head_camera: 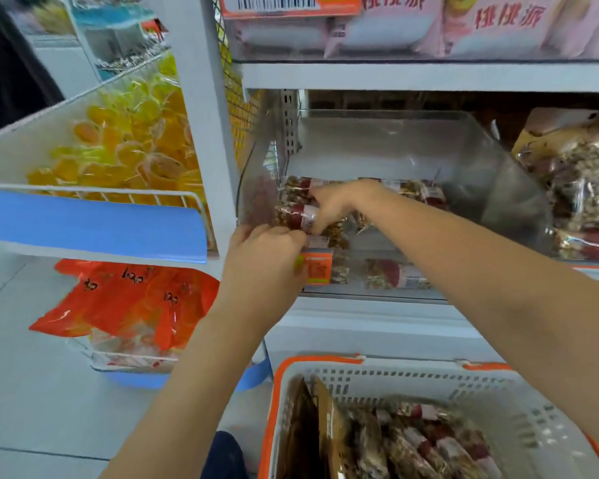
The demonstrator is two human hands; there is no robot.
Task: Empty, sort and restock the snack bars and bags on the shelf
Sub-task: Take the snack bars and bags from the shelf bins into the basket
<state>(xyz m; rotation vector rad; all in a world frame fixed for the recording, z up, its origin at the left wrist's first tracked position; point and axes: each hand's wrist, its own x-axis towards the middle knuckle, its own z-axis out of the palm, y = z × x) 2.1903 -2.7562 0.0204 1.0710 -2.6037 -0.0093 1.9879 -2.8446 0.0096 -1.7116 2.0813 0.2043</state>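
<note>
At shelf bin: snack bars (296, 216) were stacked at the left end of the clear bin (498, 188); more lay in the basket (519, 423) below.
Risk: the stack could be toppled or pushed against the bin wall if nudged unevenly.
Right hand (336, 205): fingers were curled onto a bar.
Left hand (263, 254): fingers were curled at the bin's front; grip cannot be told.

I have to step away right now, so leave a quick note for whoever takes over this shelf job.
Right hand reaches into the clear bin, fingers on a snack bar.
Left hand is at the bin's front edge by the orange price tag; its grip is unclear.
Done: a few bars lie in the bin.
Left: more bars and brown bags wait in the basket; the bin is mostly unfilled.
</note>
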